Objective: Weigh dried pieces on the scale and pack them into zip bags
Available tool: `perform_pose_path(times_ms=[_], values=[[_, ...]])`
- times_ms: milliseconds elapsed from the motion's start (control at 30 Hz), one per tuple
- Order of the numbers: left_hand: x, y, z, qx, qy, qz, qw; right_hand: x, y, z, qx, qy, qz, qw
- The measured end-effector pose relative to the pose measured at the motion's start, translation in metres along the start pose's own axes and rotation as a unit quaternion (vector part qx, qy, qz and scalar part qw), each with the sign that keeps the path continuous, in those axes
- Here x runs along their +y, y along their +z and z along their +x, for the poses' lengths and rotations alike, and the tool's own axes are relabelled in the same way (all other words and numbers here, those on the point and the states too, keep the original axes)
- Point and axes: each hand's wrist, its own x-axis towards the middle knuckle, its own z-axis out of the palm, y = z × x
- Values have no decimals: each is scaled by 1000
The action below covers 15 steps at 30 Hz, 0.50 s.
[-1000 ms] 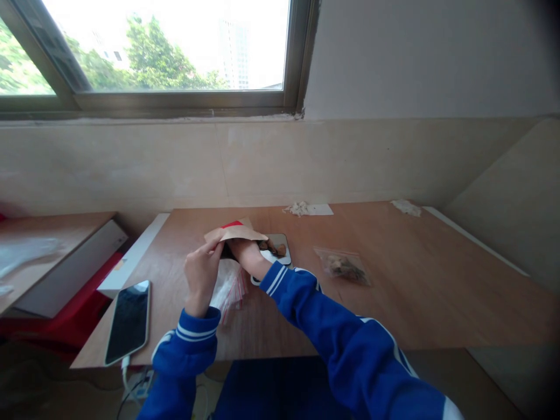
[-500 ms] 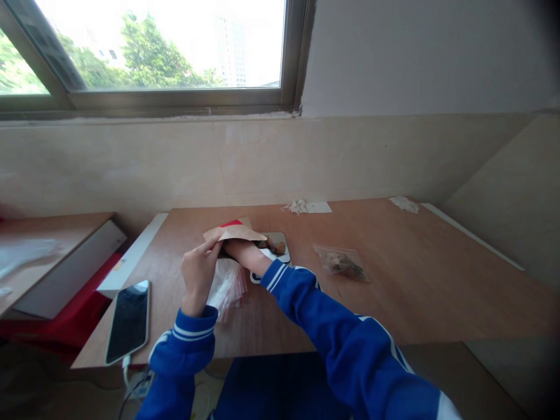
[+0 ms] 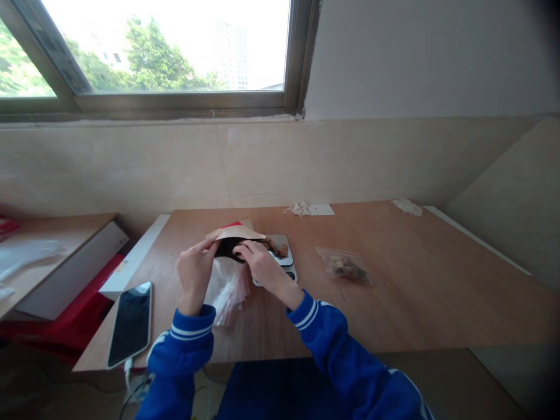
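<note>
In the head view, my left hand [image 3: 195, 269] pinches the rim of a brown paper bag [image 3: 241, 232] with a dark inside and a red patch. My right hand [image 3: 261, 262] is at the bag's open mouth, fingers curled together; what they hold, if anything, is hidden. Just behind that hand lies a small white kitchen scale [image 3: 286, 256], partly covered by hand and bag. Brown dried pieces [image 3: 281, 249] rest on its plate. Under the bag and my wrists, a stack of clear zip bags [image 3: 227, 286] with red strips is spread on the table.
A filled clear zip bag [image 3: 344, 266] lies right of the scale. White strings [image 3: 299, 209] and a white card [image 3: 321, 209] are near the wall, with a crumpled white piece [image 3: 406, 206] farther right. A tablet [image 3: 130, 324] with a plugged-in cable is at the table's left edge.
My right hand has drawn back out of the bag, so its fingers show at the mouth. My left hand still holds the rim. The view has shifted slightly.
</note>
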Motion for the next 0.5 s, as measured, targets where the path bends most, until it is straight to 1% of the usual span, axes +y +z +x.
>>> perform_pose_path(times_ms=[67,167,233,267,300,367,500], values=[[-1,-1,2,5,8,-12,1000,0,2,-14,80,7,60,995],[-6,-3,5,15,5,-20,1000,5,5,-37,200,50,120,971],[-9,-5,8,23,-8,-12,1000,16,8,-53,246,84,127,957],[-11,-6,10,29,-14,-6,999,23,11,-59,255,99,123,954],[-12,-7,11,32,-17,-2,999,32,13,-65,255,114,118,953],[-12,-7,13,34,-16,6,999,51,21,-74,226,130,112,959],[-11,-4,12,28,-10,18,999,82,40,-78,113,96,85,985]])
